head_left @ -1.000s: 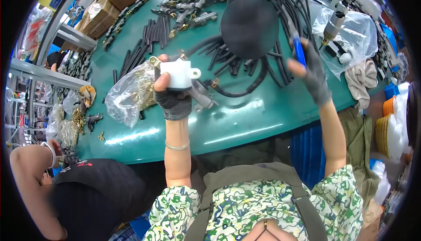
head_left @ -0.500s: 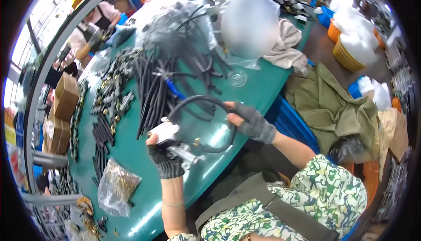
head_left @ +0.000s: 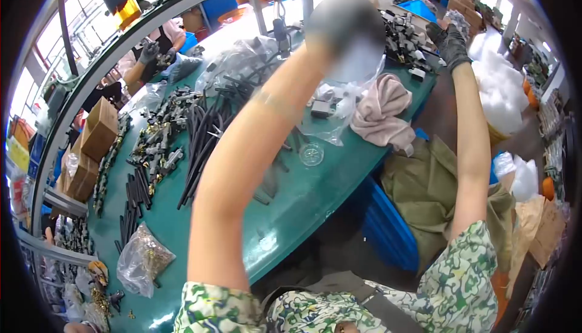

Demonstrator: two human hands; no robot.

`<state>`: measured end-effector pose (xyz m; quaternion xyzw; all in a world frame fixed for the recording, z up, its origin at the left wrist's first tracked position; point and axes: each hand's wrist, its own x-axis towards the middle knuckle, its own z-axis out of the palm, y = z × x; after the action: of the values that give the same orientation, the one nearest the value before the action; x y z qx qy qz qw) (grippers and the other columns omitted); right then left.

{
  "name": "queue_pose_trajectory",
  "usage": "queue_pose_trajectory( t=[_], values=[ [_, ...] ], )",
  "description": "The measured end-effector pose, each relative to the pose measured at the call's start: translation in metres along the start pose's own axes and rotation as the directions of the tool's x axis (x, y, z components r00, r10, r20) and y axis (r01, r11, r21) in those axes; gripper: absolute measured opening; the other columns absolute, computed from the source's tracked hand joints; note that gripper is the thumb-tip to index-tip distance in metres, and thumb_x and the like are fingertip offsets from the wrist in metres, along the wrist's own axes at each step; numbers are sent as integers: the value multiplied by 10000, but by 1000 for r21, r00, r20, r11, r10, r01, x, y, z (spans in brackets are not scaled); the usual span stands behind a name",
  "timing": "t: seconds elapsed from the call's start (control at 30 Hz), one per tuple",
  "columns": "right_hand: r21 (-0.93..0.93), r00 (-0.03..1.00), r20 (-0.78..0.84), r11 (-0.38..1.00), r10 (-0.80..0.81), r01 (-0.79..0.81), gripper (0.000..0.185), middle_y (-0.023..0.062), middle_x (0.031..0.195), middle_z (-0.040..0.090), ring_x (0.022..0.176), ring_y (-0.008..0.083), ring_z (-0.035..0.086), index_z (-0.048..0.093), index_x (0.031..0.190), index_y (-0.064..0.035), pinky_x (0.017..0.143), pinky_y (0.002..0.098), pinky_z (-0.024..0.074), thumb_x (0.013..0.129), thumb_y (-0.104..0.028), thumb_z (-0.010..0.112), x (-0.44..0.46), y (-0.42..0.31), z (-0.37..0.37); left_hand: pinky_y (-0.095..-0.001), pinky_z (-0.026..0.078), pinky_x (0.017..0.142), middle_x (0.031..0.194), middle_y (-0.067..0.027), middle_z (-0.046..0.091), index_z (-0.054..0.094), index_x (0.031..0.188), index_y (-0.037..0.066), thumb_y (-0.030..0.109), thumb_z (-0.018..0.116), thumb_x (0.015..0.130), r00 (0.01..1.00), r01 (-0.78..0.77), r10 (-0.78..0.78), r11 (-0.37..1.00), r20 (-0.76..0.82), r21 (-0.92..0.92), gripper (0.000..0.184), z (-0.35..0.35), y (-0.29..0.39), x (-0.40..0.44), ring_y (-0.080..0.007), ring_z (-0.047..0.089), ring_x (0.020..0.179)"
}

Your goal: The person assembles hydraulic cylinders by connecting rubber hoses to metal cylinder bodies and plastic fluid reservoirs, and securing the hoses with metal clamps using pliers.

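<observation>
My left hand (head_left: pixel 341 26), in a dark glove, reaches over the far part of the green table (head_left: pixel 303 193); a blurred patch hides its fingers and anything in them. Past the table's right edge, my right hand (head_left: pixel 451 45) is raised in a grey glove, with its fingertips near a greyish bundle (head_left: pixel 458 22). Whether it grips anything is too small to make out. Dark parts (head_left: pixel 403 39) lie between the two hands. Nearer to me are a beige cloth (head_left: pixel 382 111) and a clear round dish (head_left: pixel 311 154).
Black tubes (head_left: pixel 203 145), metal parts (head_left: pixel 159 133) and a plastic bag of brass pieces (head_left: pixel 144 260) lie on the table's left side. Cardboard boxes (head_left: pixel 99 130) stand beyond the metal frame. Another person's gloved hand (head_left: pixel 148 52) is at the far left.
Both hands have moved up and away from me. The white part with the black hose no longer shows in my hands. The view has shifted toward the right side of the table.
</observation>
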<state>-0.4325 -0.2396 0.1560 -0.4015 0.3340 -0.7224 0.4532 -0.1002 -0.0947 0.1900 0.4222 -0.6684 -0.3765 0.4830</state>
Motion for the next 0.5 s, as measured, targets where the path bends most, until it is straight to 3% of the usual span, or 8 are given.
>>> queue_pose_trajectory(
  t=[0.03, 0.07, 0.1, 0.13, 0.27, 0.33, 0.4, 0.5],
  values=[
    [-67, 991, 135, 998, 5, 4, 348, 143, 999, 645, 872, 256, 644, 536, 1152, -14, 752, 331, 542, 916, -263, 477, 6, 21, -13, -394, 414, 887, 1066, -187, 559, 473, 1202, -19, 398, 563, 859, 996, -45, 41, 997, 75, 61, 548, -9, -3, -7, -338, 525, 974],
    [-140, 962, 271, 990, 20, 19, 336, 120, 995, 651, 862, 238, 646, 553, 1142, -31, 724, 331, 545, 903, -263, 509, 7, 43, -21, -360, 429, 862, 1044, -184, 581, 473, 1178, -32, 411, 636, 808, 990, -65, 66, 998, 125, -15, 600, -16, -30, -32, -286, 549, 965],
    [-229, 976, 139, 965, 165, -131, 299, 50, 926, 658, 761, 188, 637, 631, 1030, -62, 680, 324, 534, 840, -292, 607, -22, 56, 0, -326, 443, 838, 1022, -181, 602, 472, 1154, -45, 425, 708, 758, 980, -75, 91, 993, 175, -94, 659, -22, -58, -58, -235, 574, 957],
    [-221, 956, 148, 951, 253, -217, 284, 46, 915, 650, 762, 180, 636, 624, 1040, -56, 676, 330, 539, 834, -251, 617, -48, 73, 9, -333, 455, 827, 1002, -164, 611, 476, 1167, -32, 350, 732, 754, 983, -74, 54, 991, 176, 109, 618, -31, -63, -86, -241, 586, 967],
    [-97, 912, 223, 938, 346, -332, 274, 44, 861, 634, 740, 159, 628, 598, 1087, -45, 650, 289, 546, 844, -173, 597, -95, 165, -1, -312, 475, 817, 975, -127, 633, 520, 1151, 7, 235, 698, 792, 987, -33, 7, 987, 161, 158, 461, -59, -88, -188, -208, 618, 927],
    [-57, 941, 163, 955, 298, -292, 258, 43, 837, 617, 689, 143, 615, 584, 1092, -28, 601, 258, 543, 850, -118, 583, -127, 176, 17, -307, 485, 817, 964, -111, 642, 536, 1131, 18, 163, 683, 800, 986, -9, -7, 996, 166, 91, 390, -73, -94, -230, -198, 631, 907],
    [38, 916, 324, 964, 238, -264, 214, 36, 809, 612, 671, 123, 602, 595, 1065, -33, 573, 238, 533, 858, -77, 562, -140, 188, 20, -304, 489, 819, 949, -105, 647, 535, 1128, 15, 138, 675, 801, 972, 97, -131, 980, 197, 173, 376, -89, -84, -266, -191, 636, 900],
    [-175, 969, 223, 982, 105, -66, 164, 23, 771, 594, 603, 72, 533, 615, 1018, -39, 518, 193, 456, 867, -60, 556, -203, 169, 87, -293, 490, 812, 922, -94, 655, 565, 1084, 20, 107, 667, 793, 958, 258, -277, 946, 75, 197, 321, -107, -90, -306, -164, 642, 878]
  ],
)
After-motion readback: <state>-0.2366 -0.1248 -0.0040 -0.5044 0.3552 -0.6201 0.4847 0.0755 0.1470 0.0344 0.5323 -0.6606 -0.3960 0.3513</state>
